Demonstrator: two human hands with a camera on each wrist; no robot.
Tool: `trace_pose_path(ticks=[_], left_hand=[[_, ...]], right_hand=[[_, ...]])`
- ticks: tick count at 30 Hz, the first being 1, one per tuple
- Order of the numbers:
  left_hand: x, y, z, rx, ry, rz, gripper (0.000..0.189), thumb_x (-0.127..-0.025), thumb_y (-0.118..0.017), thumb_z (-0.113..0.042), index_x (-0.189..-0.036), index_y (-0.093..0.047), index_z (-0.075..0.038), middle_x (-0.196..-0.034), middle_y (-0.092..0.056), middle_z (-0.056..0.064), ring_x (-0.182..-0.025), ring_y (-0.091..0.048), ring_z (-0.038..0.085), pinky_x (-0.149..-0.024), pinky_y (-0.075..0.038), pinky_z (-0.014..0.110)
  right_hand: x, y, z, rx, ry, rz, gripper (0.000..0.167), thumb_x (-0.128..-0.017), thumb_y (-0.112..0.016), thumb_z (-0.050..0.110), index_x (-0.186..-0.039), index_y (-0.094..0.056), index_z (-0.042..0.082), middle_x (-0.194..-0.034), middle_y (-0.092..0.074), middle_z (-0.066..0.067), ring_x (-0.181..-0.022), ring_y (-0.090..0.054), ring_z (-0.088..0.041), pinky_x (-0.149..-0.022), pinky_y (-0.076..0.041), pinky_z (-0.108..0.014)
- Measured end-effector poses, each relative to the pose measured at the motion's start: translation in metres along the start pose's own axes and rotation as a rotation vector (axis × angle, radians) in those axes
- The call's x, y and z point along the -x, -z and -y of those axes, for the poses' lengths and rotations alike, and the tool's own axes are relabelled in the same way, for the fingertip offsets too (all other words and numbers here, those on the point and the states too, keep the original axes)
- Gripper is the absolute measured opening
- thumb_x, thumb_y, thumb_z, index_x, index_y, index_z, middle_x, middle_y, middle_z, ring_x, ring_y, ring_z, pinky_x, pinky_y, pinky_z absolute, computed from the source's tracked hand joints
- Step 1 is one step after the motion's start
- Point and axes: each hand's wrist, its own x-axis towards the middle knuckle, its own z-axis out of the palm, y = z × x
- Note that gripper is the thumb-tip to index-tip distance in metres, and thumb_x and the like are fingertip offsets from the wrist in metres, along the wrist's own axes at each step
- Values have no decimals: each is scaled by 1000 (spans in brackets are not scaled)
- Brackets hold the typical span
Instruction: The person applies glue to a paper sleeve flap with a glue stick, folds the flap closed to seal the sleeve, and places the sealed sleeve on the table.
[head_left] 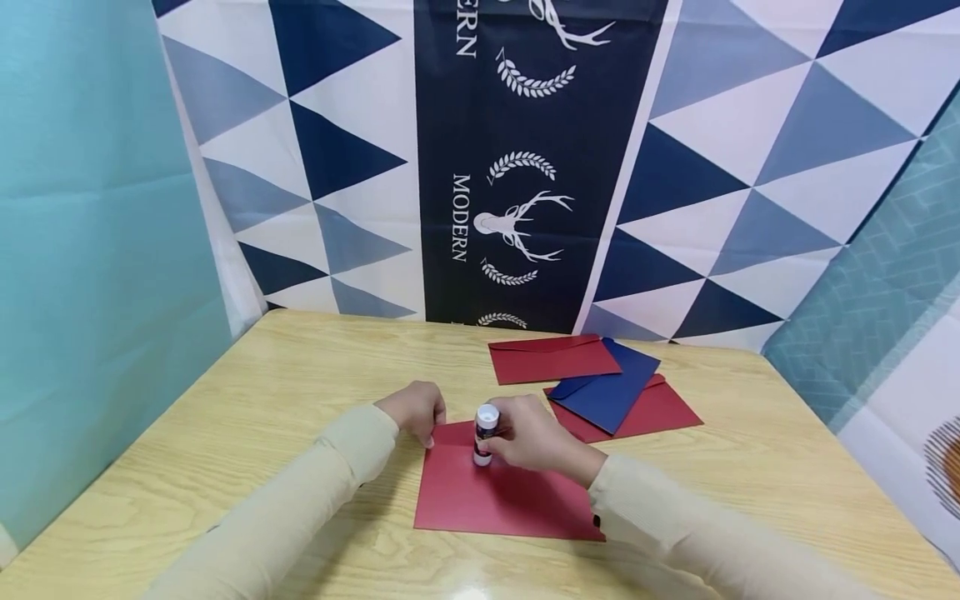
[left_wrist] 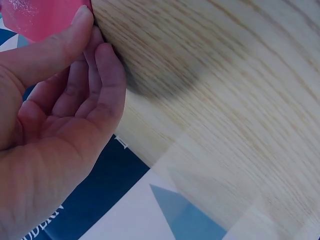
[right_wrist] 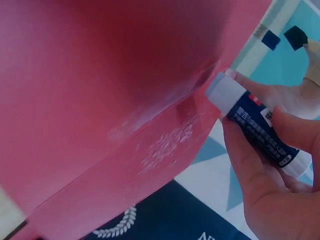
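Observation:
A red envelope (head_left: 480,500) lies on the table in front of me, its flap folded open at the far side. My left hand (head_left: 414,408) pinches the envelope's far left corner; in the left wrist view the thumb (left_wrist: 82,20) lies over the edge of the red paper. In my right hand (head_left: 536,433) is a glue stick (right_wrist: 262,130) with a white body and dark blue label. It stands nearly upright, its lower end at the envelope near the flap fold. Whitish glue streaks (right_wrist: 167,145) show on the flap and along the fold in the right wrist view.
Beyond my right hand, a red envelope (head_left: 551,360), a blue envelope (head_left: 615,387) and another red envelope (head_left: 671,408) lie partly overlapping. The wooden table (head_left: 300,367) ends at a patterned cloth (head_left: 360,167) at the back. A teal sheet (head_left: 97,208) hangs on the left.

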Motion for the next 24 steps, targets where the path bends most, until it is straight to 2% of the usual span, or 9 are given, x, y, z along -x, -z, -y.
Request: trace_pose_path(ticks=[4, 7, 10, 15, 24], left_hand=[[-3, -2, -1, 21, -4, 10, 19, -65, -84, 4, -73, -70, -7, -68, -59, -5, -71, -49, 9, -66, -46, 19], [-3, -2, 1, 42, 7, 11, 19, -65, -83, 5, -73, -70, -6, -68, -58, -4, -70, -49, 10, -64, -45, 19], [-2, -3, 4, 60, 24, 20, 20, -65, -82, 6, -72, -69, -6, -67, -57, -4, -68, -49, 10, -63, -45, 19], [-1, -2, 5, 48, 9, 25, 20, -66, -83, 5, -71, -67, -6, -67, -53, -5, -69, -46, 9, -62, -44, 19], [-4, 0, 5, 52, 4, 36, 20, -67, -83, 4, -72, -68, -8, -69, -56, -5, -69, -47, 8, -65, -46, 19]], right_hand=[[-6, -6, 0, -68, -27, 11, 14, -80, -76, 11, -89, -65, 10, -85, -71, 0, -71, -58, -3, -70, -48, -17], [-9, -9, -2, -77, -29, 20, 15, -80, -76, 10, -90, -65, 8, -87, -71, -2, -72, -60, -4, -70, -50, -18], [-9, -13, -4, -65, -33, 33, 16, -81, -76, 11, -92, -65, 8, -89, -72, -3, -74, -61, -4, -70, -51, -17], [-3, -13, -7, -2, -65, 8, 15, -81, -76, 12, -89, -63, 11, -85, -70, 1, -72, -57, -4, -67, -48, -18], [14, 2, -21, 29, -73, -9, 15, -81, -75, 10, -87, -62, 11, -82, -67, 2, -70, -55, -4, -64, -45, -17]])
